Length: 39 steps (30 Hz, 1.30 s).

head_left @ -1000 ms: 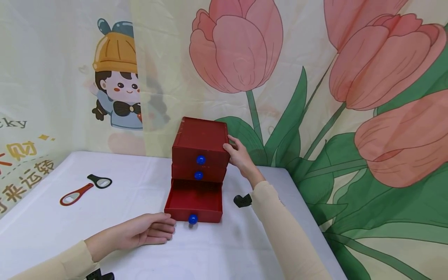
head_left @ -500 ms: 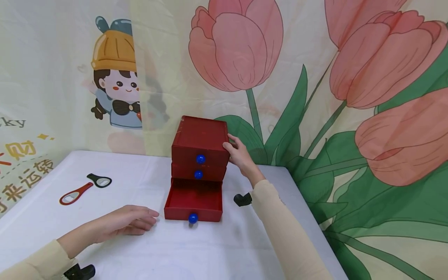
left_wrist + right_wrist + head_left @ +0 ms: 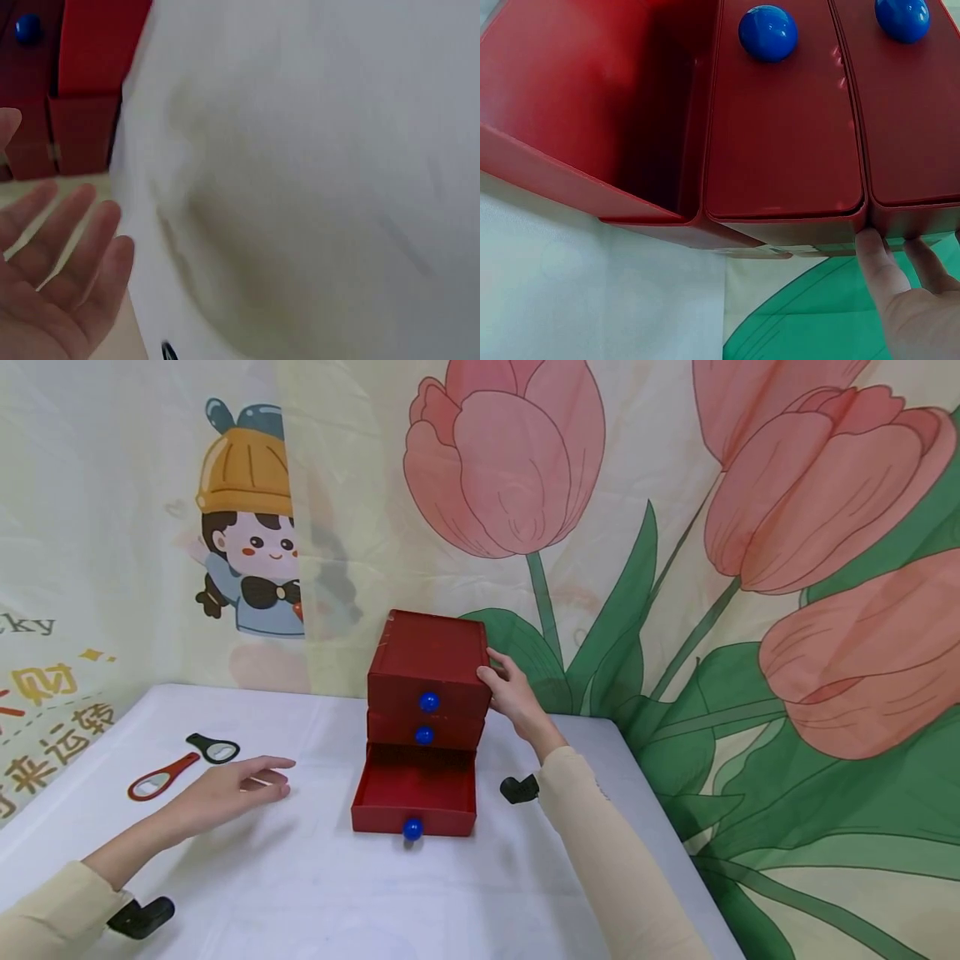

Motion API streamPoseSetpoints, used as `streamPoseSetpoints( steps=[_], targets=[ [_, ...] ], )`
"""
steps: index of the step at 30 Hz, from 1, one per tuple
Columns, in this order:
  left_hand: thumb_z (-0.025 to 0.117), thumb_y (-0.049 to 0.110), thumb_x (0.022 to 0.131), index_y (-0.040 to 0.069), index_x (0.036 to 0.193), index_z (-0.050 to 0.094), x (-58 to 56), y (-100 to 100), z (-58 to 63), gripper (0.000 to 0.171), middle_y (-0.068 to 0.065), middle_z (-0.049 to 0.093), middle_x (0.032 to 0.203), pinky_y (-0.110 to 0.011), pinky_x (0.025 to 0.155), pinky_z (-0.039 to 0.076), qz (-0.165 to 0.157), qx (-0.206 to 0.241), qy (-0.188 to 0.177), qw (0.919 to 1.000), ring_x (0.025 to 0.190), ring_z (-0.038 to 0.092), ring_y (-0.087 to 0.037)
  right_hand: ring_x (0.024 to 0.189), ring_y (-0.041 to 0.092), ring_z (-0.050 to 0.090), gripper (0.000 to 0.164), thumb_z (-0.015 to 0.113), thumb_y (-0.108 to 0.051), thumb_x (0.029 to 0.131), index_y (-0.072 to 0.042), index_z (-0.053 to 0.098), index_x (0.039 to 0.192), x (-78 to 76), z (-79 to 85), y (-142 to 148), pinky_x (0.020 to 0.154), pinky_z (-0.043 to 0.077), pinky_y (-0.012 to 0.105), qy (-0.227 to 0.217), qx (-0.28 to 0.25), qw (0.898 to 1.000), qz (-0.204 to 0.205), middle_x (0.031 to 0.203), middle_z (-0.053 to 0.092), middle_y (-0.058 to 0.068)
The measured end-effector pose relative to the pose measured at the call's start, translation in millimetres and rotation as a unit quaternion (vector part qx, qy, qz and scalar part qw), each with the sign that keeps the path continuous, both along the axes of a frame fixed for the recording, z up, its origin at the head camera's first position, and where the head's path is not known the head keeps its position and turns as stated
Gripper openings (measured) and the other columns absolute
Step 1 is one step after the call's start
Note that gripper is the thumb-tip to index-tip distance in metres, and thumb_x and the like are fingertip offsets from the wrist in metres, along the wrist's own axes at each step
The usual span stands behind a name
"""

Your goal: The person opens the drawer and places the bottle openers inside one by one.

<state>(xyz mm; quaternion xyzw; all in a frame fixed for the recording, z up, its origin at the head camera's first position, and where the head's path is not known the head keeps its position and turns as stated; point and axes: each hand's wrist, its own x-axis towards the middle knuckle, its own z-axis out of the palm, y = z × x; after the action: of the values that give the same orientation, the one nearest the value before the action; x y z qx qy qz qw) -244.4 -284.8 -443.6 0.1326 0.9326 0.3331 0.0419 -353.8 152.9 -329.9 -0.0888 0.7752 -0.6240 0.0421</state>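
Note:
A dark red box of three stacked drawers (image 3: 427,643) with blue knobs stands on the white table. Its bottom drawer (image 3: 412,785) is pulled out, and bare red shows inside it; the upper two are closed. My right hand (image 3: 521,700) touches the box's right side near the top; in the right wrist view its fingertips meet the side wall. Left of the box my left hand (image 3: 217,793) hovers over the table, fingers extended and holding nothing. Beyond it lie a red-rimmed (image 3: 182,767) and a black-rimmed (image 3: 201,743) flat tool, both resembling bottle openers.
White cloth covers the table (image 3: 315,893), whose right edge slants down past my right arm. A printed curtain (image 3: 360,485) with tulips hangs right behind the box. Black wrist devices (image 3: 142,918) sit below both sleeves.
My left hand has moved away from the bottom drawer's front left corner, leftward and farther back, toward the two flat tools. The right hand and the box have stayed put.

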Motion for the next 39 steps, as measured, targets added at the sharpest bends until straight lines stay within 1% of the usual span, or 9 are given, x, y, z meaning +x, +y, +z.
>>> streamPoseSetpoints(
  steps=[4,8,12,16,20,26,29,34,39],
  targets=[
    [0.074,0.044,0.099,0.011,0.146,0.063,-5.9,-19.2,-3.7,0.058,-0.013,0.075,0.127,-0.041,0.084,0.059,0.014,-0.025,0.068,0.9973,0.109,0.073,-0.03,0.14,0.033,0.055,0.062,0.053,-0.035,0.112,-0.027,0.029,0.169,-0.1,-0.1,0.7,0.115,0.05,0.051,0.001,0.001,1.0,-0.002,0.164,0.041,0.013],
    [0.077,0.046,0.097,0.009,0.146,0.062,-10.0,-40.2,-4.4,0.063,-0.022,0.07,0.133,-0.051,0.082,0.059,0.035,-0.052,0.099,0.9931,0.112,0.071,-0.04,0.141,0.033,0.055,0.062,0.053,-0.036,0.112,-0.027,0.029,0.169,0.8,0.7,0.4,0.115,0.049,0.051,0.0,0.002,1.0,0.0,0.164,0.041,0.013],
    [0.078,0.051,0.095,0.008,0.148,0.059,-16.0,-62.4,-4.7,0.071,-0.026,0.066,0.137,-0.062,0.081,0.056,0.063,-0.088,0.116,0.9874,0.116,0.066,-0.047,0.141,0.033,0.055,0.062,0.053,-0.036,0.112,-0.027,0.029,0.169,1.8,1.6,-0.3,0.115,0.049,0.051,0.002,0.001,1.0,-0.001,0.164,0.04,0.013],
    [0.079,0.054,0.093,0.008,0.15,0.056,-20.2,-83.9,-5.6,0.077,-0.031,0.062,0.139,-0.065,0.079,0.054,0.084,-0.109,0.119,0.9833,0.114,0.063,-0.049,0.141,0.034,0.054,0.062,0.052,-0.035,0.112,-0.027,0.029,0.169,1.6,1.7,-0.6,0.115,0.049,0.051,0.003,0.0,1.0,0.0,0.164,0.04,0.013],
    [0.08,0.055,0.092,0.007,0.152,0.054,-22.5,-103.8,-9.5,0.081,-0.034,0.059,0.14,-0.065,0.077,0.053,0.093,-0.124,0.117,0.9809,0.115,0.06,-0.051,0.142,0.033,0.054,0.063,0.053,-0.035,0.112,-0.026,0.028,0.169,1.0,1.2,-0.5,0.115,0.049,0.051,0.002,0.001,1.0,-0.001,0.164,0.04,0.013],
    [0.08,0.054,0.092,0.005,0.15,0.053,-24.5,-131.4,-19.0,0.081,-0.036,0.061,0.134,-0.057,0.07,0.053,0.107,-0.133,0.105,0.9797,0.114,0.062,-0.055,0.141,0.033,0.054,0.062,0.053,-0.036,0.112,-0.026,0.029,0.169,1.2,0.7,-0.3,0.115,0.049,0.05,0.001,0.002,1.0,-0.001,0.164,0.041,0.013],
    [0.08,0.052,0.091,0.001,0.146,0.054,-25.8,-143.2,-24.6,0.08,-0.037,0.06,0.133,-0.056,0.071,0.053,0.11,-0.138,0.095,0.9798,0.113,0.063,-0.057,0.141,0.033,0.055,0.062,0.053,-0.036,0.112,-0.026,0.029,0.169,1.6,0.5,-0.2,0.115,0.049,0.051,0.002,0.002,1.0,0.0,0.163,0.041,0.013],
    [0.082,0.049,0.09,-0.004,0.142,0.056,-26.7,-157.1,-32.3,0.078,-0.04,0.061,0.129,-0.061,0.075,0.052,0.114,-0.147,0.078,0.9795,0.109,0.062,-0.056,0.14,0.034,0.055,0.062,0.053,-0.035,0.112,-0.026,0.029,0.169,2.1,0.2,0.0,0.115,0.049,0.051,0.005,0.003,1.0,0.002,0.162,0.042,0.014],
    [0.084,0.046,0.089,-0.007,0.138,0.058,-28.8,-161.9,-34.9,0.077,-0.04,0.063,0.124,-0.064,0.078,0.051,0.11,-0.157,0.074,0.9786,0.105,0.061,-0.055,0.14,0.034,0.055,0.062,0.053,-0.035,0.112,-0.026,0.029,0.169,2.5,1.2,-1.0,0.115,0.049,0.051,0.004,0.003,1.0,0.002,0.162,0.041,0.014]
  ],
)
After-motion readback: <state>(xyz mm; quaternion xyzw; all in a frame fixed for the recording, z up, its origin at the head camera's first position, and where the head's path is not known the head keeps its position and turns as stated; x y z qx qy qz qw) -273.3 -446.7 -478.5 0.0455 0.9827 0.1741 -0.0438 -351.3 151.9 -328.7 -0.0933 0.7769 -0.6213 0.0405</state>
